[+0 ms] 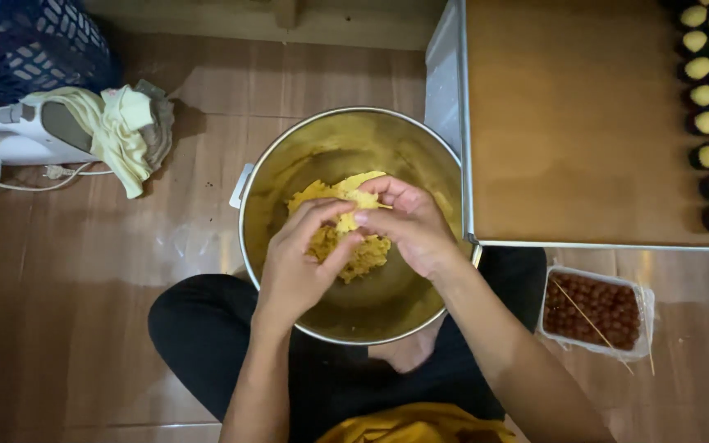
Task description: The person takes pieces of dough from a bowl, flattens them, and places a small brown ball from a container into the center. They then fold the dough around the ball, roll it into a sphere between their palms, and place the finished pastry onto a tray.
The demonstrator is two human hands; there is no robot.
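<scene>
While held over the metal bowl [420,156], both hands [354,238] together pinch yellow dough [346,197].

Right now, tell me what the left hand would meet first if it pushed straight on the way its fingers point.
The left hand points up-right, so it would probably meet the yellow dough pinched between both hands, then the right hand; depth is unclear.

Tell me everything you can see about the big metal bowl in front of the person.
The metal bowl is large, round and deep, with a thin bright rim and a golden, shiny inside that looks like polished steel. A small pale handle sticks out on its upper left side. It stands upright on the wooden floor, between the seated person's legs and against the corner of a baking tray. Inside lies crumbly yellow dough. The left hand and right hand pinch a piece of dough above it.
</scene>
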